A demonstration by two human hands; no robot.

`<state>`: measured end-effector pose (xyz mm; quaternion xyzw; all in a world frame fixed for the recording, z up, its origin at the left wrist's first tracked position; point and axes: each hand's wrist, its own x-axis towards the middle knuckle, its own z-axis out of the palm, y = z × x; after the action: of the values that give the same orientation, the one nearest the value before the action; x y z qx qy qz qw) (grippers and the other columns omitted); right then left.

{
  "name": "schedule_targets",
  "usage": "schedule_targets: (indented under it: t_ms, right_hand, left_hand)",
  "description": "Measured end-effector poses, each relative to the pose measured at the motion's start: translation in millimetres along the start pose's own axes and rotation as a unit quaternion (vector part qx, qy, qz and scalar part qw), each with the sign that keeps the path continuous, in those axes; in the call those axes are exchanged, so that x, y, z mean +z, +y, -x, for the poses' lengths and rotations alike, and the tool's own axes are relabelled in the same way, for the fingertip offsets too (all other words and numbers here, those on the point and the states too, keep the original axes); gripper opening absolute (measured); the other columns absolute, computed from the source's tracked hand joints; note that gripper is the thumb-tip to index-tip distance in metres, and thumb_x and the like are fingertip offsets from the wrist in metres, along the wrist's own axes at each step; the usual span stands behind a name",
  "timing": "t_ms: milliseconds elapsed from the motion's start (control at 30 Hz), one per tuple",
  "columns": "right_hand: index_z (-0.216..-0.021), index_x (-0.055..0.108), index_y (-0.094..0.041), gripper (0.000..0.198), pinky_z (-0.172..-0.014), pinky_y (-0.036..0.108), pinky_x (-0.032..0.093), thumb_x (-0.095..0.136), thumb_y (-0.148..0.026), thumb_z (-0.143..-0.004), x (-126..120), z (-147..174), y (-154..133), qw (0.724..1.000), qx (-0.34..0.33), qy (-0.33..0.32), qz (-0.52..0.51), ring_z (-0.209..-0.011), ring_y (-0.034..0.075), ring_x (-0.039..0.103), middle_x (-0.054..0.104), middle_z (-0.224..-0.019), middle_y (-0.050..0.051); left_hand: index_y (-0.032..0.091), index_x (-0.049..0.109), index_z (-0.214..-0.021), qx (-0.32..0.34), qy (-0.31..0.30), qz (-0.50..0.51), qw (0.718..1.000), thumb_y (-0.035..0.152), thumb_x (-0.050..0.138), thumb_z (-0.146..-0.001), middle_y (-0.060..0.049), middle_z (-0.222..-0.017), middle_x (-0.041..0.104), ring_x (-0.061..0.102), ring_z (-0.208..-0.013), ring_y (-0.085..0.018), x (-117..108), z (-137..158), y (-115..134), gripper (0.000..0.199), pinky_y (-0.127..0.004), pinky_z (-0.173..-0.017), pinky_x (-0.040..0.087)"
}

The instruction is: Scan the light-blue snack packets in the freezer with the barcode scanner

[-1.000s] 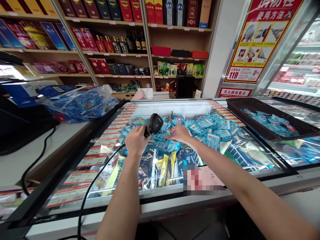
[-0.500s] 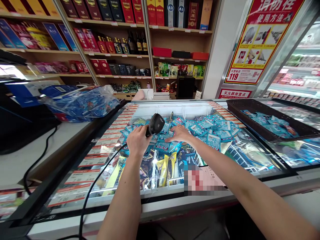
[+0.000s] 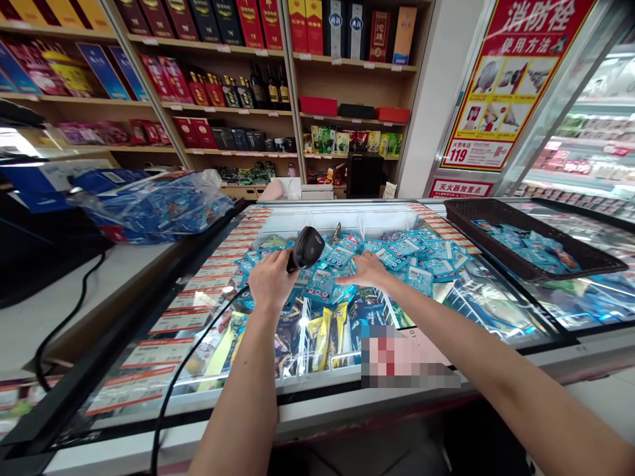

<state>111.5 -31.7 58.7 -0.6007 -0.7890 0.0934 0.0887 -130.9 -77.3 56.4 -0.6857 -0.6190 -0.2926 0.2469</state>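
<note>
My left hand (image 3: 270,281) is closed around the handle of a black barcode scanner (image 3: 306,248), its head raised and facing right above the freezer. A black cable (image 3: 198,347) runs from the scanner's grip down to the lower left. Over the pile of small blue packets (image 3: 407,254) is my right hand (image 3: 370,270), thumb and fingers apart, with nothing visibly gripped. One blue packet (image 3: 321,284) with a white label lies flat just left of its thumb. Whether the fingertips touch the packets below is hard to see.
The packets lie on a glass-topped chest freezer (image 3: 292,390) with ice creams beneath. A dark plastic tray (image 3: 536,261) of similar packets stands at right. A clear bag (image 3: 163,205) of blue packs rests on the left counter (image 3: 129,264). Shelves (image 3: 228,109) line the back.
My right hand has shifted slightly right and its fingers have come away from the packet near the thumb. My left hand keeps the scanner in nearly the same place.
</note>
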Motion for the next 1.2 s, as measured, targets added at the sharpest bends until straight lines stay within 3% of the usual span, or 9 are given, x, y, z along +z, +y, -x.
schedule_targets:
  t_ms: [100, 200, 333, 433, 567, 733, 833, 967, 1200]
  right_hand:
    - [-0.106, 0.061, -0.012, 0.076, -0.093, 0.043, 0.040, 0.076, -0.066, -0.053, 1.4, 4.3, -0.5, 1.000, -0.014, 0.005, -0.020, -0.114, 0.035, 0.049, 0.059, -0.113, 0.018]
    - [-0.116, 0.056, -0.015, 0.080, -0.081, 0.037, 0.048, 0.084, -0.048, -0.049, -2.6, 2.7, 7.2, 0.989, 0.017, -0.014, -0.145, -0.099, 0.028, 0.059, 0.061, -0.111, 0.014]
    - [-0.126, 0.051, -0.017, 0.071, -0.057, 0.028, 0.049, 0.079, -0.027, -0.061, -9.7, 0.5, 24.1, 0.929, 0.079, -0.052, -0.359, -0.061, 0.015, 0.060, 0.065, -0.075, 0.001]
    - [-0.123, 0.056, -0.018, 0.059, -0.052, 0.024, 0.047, 0.072, -0.016, -0.067, -13.3, -0.4, 39.6, 0.909, 0.091, -0.007, -0.408, -0.050, 0.012, 0.054, 0.057, -0.057, -0.005]
    - [-0.127, 0.051, -0.018, 0.056, -0.053, 0.024, 0.048, 0.065, -0.018, -0.073, -13.2, -2.9, 67.1, 0.908, 0.090, 0.062, -0.404, -0.053, 0.011, 0.056, 0.058, -0.066, -0.004]
    - [-0.090, 0.061, -0.018, 0.019, -0.060, 0.028, 0.049, 0.061, -0.029, -0.074, -9.8, -0.5, 101.4, 0.939, 0.015, 0.185, -0.289, -0.064, 0.015, 0.057, 0.059, -0.071, 0.000]
    - [-0.077, 0.055, -0.020, 0.017, -0.064, 0.032, 0.049, 0.058, -0.037, -0.076, -7.9, 4.6, 112.7, 0.934, -0.006, 0.236, -0.269, -0.068, 0.018, 0.056, 0.057, -0.069, 0.000]
    - [-0.075, 0.053, -0.022, 0.021, -0.068, 0.033, 0.047, 0.055, -0.042, -0.077, -2.0, 9.9, 119.1, 0.925, -0.008, 0.244, -0.291, -0.072, 0.019, 0.056, 0.059, -0.072, 0.002]
    - [-0.073, 0.054, -0.022, 0.026, -0.064, 0.031, 0.044, 0.054, -0.047, -0.079, 6.4, 9.5, 125.7, 0.909, -0.005, 0.226, -0.350, -0.066, 0.017, 0.052, 0.054, -0.067, 0.000]
  left_hand:
    - [0.023, 0.063, -0.108, -0.001, -0.004, -0.005, 1.000, 0.031, 0.057, -0.080, -0.006, -0.092, 0.068, 0.062, -0.091, -0.026, 0.2, 0.1, 0.3, 0.030, -0.032, -0.067, 0.040]
    - [0.023, 0.062, -0.108, 0.002, -0.013, -0.007, 1.000, 0.031, 0.057, -0.079, -0.006, -0.092, 0.068, 0.062, -0.092, -0.026, -0.1, 0.5, 0.2, 0.031, -0.032, -0.067, 0.040]
    - [0.023, 0.062, -0.108, 0.008, -0.020, -0.001, 1.000, 0.031, 0.057, -0.079, -0.007, -0.096, 0.068, 0.062, -0.094, -0.026, -1.1, 0.9, 1.2, 0.030, -0.032, -0.068, 0.040]
    - [0.023, 0.062, -0.107, 0.018, -0.027, 0.005, 0.999, 0.031, 0.055, -0.080, -0.007, -0.098, 0.068, 0.062, -0.095, -0.026, -2.2, 0.6, 4.2, 0.029, -0.032, -0.068, 0.041]
    - [0.023, 0.061, -0.107, 0.050, -0.038, 0.005, 0.998, 0.028, 0.057, -0.079, -0.007, -0.098, 0.068, 0.062, -0.096, -0.026, -4.1, -0.6, 11.4, 0.029, -0.033, -0.073, 0.042]
    - [0.022, 0.061, -0.108, 0.119, -0.050, 0.016, 0.991, 0.027, 0.056, -0.080, -0.007, -0.096, 0.068, 0.061, -0.095, -0.025, -1.5, -0.8, 24.9, 0.028, -0.034, -0.076, 0.043]
    - [0.022, 0.061, -0.108, 0.159, -0.068, 0.037, 0.984, 0.027, 0.054, -0.082, -0.007, -0.096, 0.068, 0.061, -0.094, -0.024, 3.7, 0.2, 34.0, 0.027, -0.033, -0.077, 0.043]
    - [0.023, 0.060, -0.110, 0.196, -0.095, 0.038, 0.975, 0.029, 0.053, -0.084, -0.007, -0.095, 0.068, 0.061, -0.094, -0.022, 9.7, 1.0, 42.3, 0.027, -0.033, -0.078, 0.043]
    - [0.022, 0.060, -0.109, 0.214, -0.083, 0.022, 0.973, 0.029, 0.053, -0.084, -0.006, -0.094, 0.068, 0.061, -0.091, -0.024, 11.0, 0.5, 49.7, 0.027, -0.034, -0.073, 0.042]
